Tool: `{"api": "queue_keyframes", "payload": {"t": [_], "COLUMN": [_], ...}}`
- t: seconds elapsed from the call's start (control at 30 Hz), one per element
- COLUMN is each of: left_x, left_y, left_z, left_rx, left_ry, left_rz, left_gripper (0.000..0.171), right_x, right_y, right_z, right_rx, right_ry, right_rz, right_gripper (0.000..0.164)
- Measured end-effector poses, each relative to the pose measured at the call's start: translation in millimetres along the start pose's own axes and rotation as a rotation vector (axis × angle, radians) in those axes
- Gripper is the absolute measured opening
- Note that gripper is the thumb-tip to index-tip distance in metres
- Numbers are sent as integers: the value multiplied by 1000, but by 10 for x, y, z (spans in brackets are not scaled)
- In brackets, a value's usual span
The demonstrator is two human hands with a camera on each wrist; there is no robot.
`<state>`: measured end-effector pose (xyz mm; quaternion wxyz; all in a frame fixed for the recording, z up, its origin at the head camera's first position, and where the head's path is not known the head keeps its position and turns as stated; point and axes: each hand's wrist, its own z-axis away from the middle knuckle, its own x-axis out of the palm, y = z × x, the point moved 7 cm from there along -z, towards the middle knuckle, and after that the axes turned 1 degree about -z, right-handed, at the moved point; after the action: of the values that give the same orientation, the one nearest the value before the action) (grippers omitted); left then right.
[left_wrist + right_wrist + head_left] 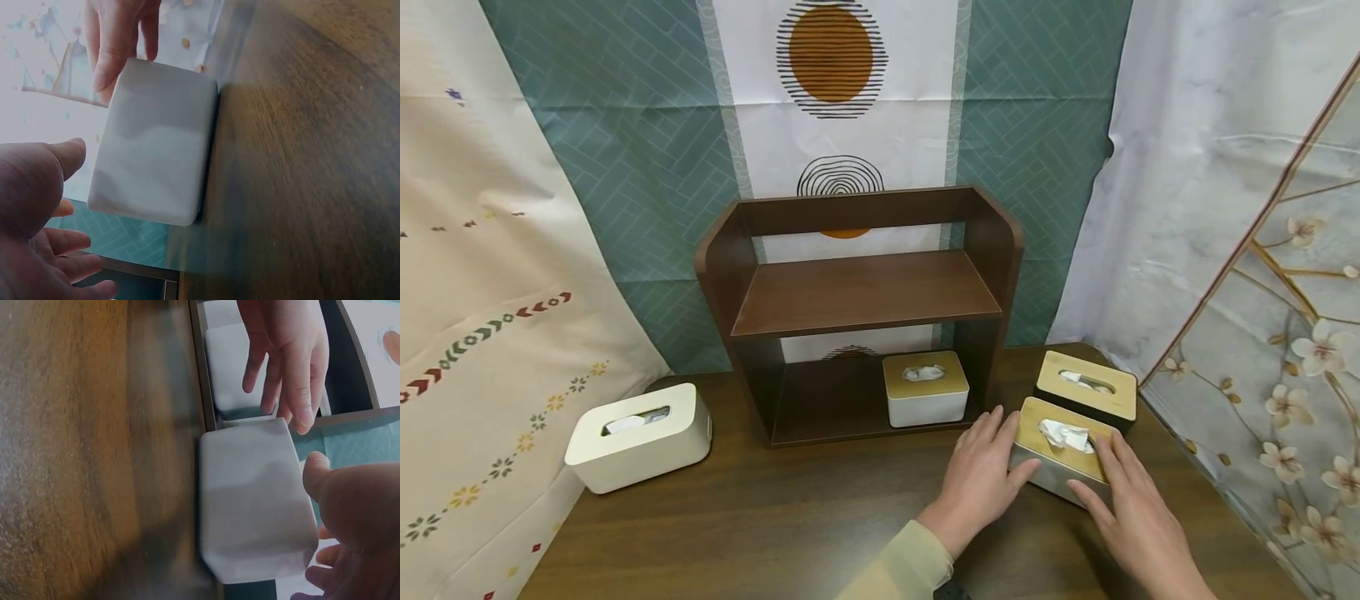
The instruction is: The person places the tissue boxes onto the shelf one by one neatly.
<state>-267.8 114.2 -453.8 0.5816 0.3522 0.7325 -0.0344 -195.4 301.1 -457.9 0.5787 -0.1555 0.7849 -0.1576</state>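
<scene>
A tissue box [1026, 454] with a pale grey-white body and a wood-look lid stands at the front right of the table, a white tissue [1064, 434] poking from its slot. At its left end is my left hand [973, 482], fingers extended and fingertips close to the corner. My right hand [1142, 521] is at the right end, fingers along that side and thumb by the front face. In the left wrist view the thumb of my left hand [31, 194] stands apart from the box [153, 144]. In the right wrist view my right hand [359, 506] is beside the box [256, 500].
A dark brown two-tier shelf [865, 292] stands at the back. A white tissue box with a wood-look lid [927, 407] sits on its lower right. Behind the front box is a black-bodied one [1112, 387]; a cream tissue box [647, 450] stands at left. Curtains [647, 167] surround the table.
</scene>
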Motion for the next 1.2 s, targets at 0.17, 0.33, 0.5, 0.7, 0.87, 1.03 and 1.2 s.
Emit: {"api": "queue_keyframes", "payload": {"t": [0.17, 0.33, 0.5, 0.7, 0.87, 1.03, 1.2], "left_x": [39, 89, 120, 145, 145, 140, 129], "left_y": [14, 31, 47, 64, 68, 79, 85], "left_z": [-34, -63, -75, -91, -90, -82, -77], "left_rx": [-3, -2, 6, 12, 20, 27, 28], "left_ry": [-11, -33, -39, -45, -35, -14, 17], "left_rz": [-1, 13, 11, 5, -5, -4, 5], "left_gripper": [73, 73, 72, 70, 68, 65, 63], "right_x": [27, 54, 79, 99, 114, 118, 110], "right_y": [58, 118, 181, 199, 191, 178, 146], "right_z": [-11, -33, -42, -54, -58, -53, -34], "right_rx": [33, 59, 99, 113, 117, 108, 76], "right_ry": [-35, -55, -97, -136, -146, -129, -84], "right_rz": [2, 4, -5, -16, -21, -17, -23], "right_gripper": [90, 93, 96, 97, 95, 90, 82]}}
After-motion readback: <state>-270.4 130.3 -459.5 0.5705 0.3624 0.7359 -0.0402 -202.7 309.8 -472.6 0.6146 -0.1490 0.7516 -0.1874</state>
